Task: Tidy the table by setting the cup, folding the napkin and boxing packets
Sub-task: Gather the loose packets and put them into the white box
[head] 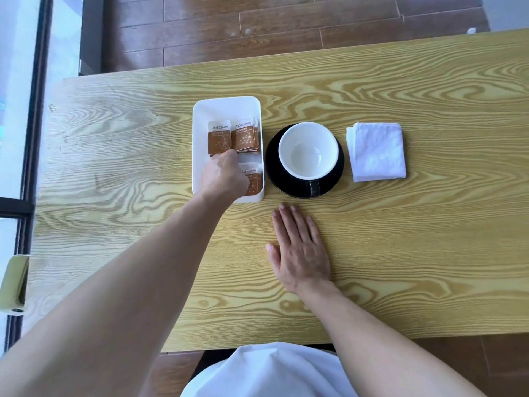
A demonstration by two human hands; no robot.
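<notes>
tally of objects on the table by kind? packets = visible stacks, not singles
White box: 1
Packet stacks in the box: 3
Cup: 1
Black saucer: 1
Folded white napkin: 1
Total: 7

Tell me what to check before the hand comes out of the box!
1. Cup upright on saucer: ok.
2. Napkin folded, beside the saucer: ok.
3. Packets inside the white box: ok; none lie loose on the table.
4. Left hand let go of the packets: cannot tell, fingers hidden.
5. Right hand flat, empty, clear of the cup: ok.
</notes>
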